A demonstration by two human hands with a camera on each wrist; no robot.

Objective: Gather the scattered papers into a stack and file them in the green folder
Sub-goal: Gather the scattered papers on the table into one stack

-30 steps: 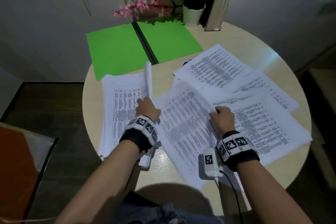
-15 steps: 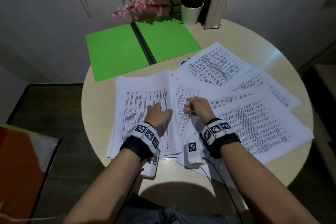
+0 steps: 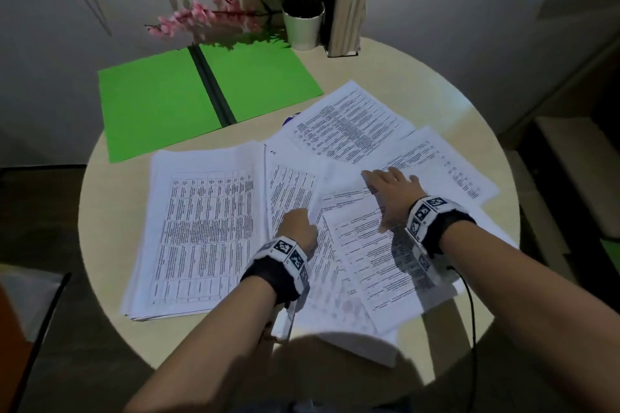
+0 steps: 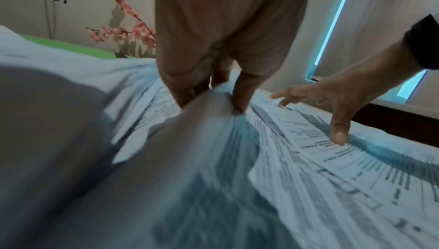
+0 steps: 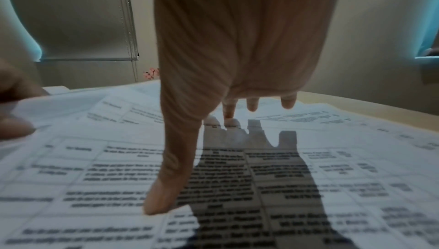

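Green folder (image 3: 188, 100) lies open at the far left of the round desk (image 3: 436, 104), apart from the stack (image 3: 201, 231) gathered before it; my left hand (image 3: 297, 228) pinches a lifted sheet (image 4: 206, 114), its print blurred in the left wrist view. My right hand (image 3: 392, 194) rests flat, fingers spread, on the scattered papers (image 3: 385, 261); their lower layers are hidden by overlap.

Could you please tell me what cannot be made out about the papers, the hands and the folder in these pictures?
- Printed text on the scattered papers: too small in the head view, blurred in both wrist views.
- Left hand fingers: hidden behind its knuckles in the head view; the left wrist view shows the grip on a lifted sheet, motion-blurred.
- Purple item by the green folder: mostly covered by paper.
- Sheet count in the stack: edges too fine.
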